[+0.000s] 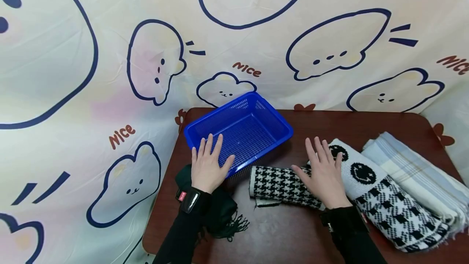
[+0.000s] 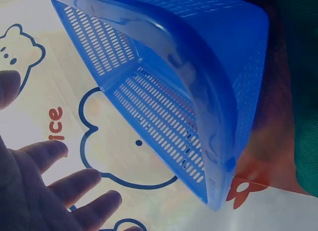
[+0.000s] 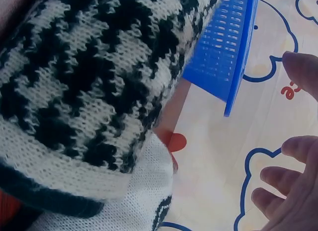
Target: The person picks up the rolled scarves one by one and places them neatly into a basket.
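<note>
My left hand point(image 1: 209, 168), fingers spread and palm down, is held over the near left rim of a blue plastic basket point(image 1: 253, 133), with a dark green fringed scarf point(image 1: 221, 211) under the wrist. In the left wrist view its fingers point(image 2: 74, 186) are apart with nothing between them. My right hand point(image 1: 326, 176) is likewise spread, above a rolled black-and-white houndstooth scarf point(image 1: 276, 184). To its right lies a folded white and black checked scarf point(image 1: 392, 203) with smiley faces. The right wrist view shows the houndstooth roll close up, the right fingers point(image 3: 278, 176) holding nothing.
A folded pale blue and cream fringed scarf point(image 1: 414, 170) lies at the right side of the brown table point(image 1: 271, 239). Behind the table hangs a cloth point(image 1: 234, 48) printed with cartoon animals. The perforated basket stands at the back left, set at an angle.
</note>
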`<act>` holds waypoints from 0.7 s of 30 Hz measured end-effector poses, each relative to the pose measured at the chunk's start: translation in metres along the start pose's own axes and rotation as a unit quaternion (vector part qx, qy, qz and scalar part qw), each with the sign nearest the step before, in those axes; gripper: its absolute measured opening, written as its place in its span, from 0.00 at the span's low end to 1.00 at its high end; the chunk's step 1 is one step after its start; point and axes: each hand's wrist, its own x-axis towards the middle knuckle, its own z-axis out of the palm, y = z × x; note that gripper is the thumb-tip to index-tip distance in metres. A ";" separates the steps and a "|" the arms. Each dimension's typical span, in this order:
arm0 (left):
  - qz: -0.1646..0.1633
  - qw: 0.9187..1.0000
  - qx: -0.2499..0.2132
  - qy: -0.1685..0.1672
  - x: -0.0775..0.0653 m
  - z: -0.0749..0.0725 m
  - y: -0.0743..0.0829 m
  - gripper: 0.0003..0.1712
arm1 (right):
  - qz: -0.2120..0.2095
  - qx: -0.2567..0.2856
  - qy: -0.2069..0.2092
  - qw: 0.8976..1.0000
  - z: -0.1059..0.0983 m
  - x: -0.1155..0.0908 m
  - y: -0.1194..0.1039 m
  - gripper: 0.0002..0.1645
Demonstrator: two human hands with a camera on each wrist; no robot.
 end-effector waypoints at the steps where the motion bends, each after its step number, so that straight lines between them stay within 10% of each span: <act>1: 0.000 1.000 -0.001 0.000 0.000 0.000 -0.001 0.43 | -0.001 0.000 0.000 1.000 0.000 0.000 0.000 0.54; 21: -0.013 0.999 0.020 -0.021 -0.008 -0.012 -0.020 0.43 | -0.025 0.027 0.017 0.999 0.002 -0.003 -0.012 0.54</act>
